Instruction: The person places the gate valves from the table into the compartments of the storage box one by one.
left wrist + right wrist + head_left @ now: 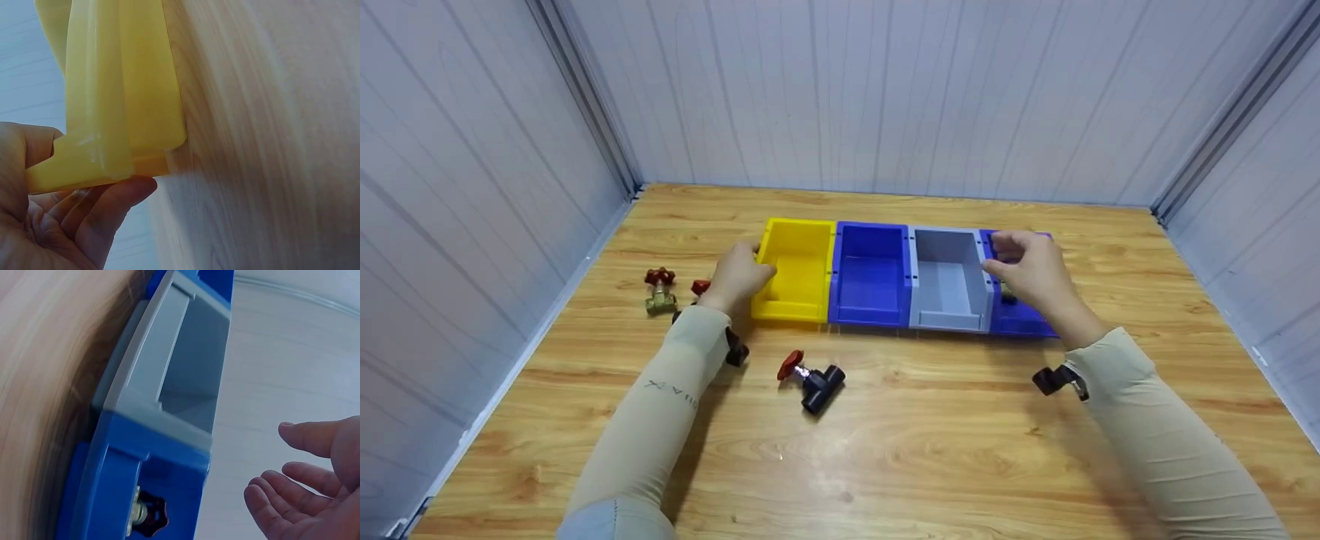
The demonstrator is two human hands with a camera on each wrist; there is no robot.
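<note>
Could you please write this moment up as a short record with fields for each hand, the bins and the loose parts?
left hand: holds the outer left wall of the yellow bin
right hand: open, above the right blue bin, apart from it
bin row: yellow, blue bin, grey bin, blue
in right blue bin: red-handled valve
loose on table: brass valve, black valve

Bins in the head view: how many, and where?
4, in one row on the table: yellow bin leftmost at the left hand, blue bin, grey bin, then a second blue bin largely hidden behind the right hand.
</note>
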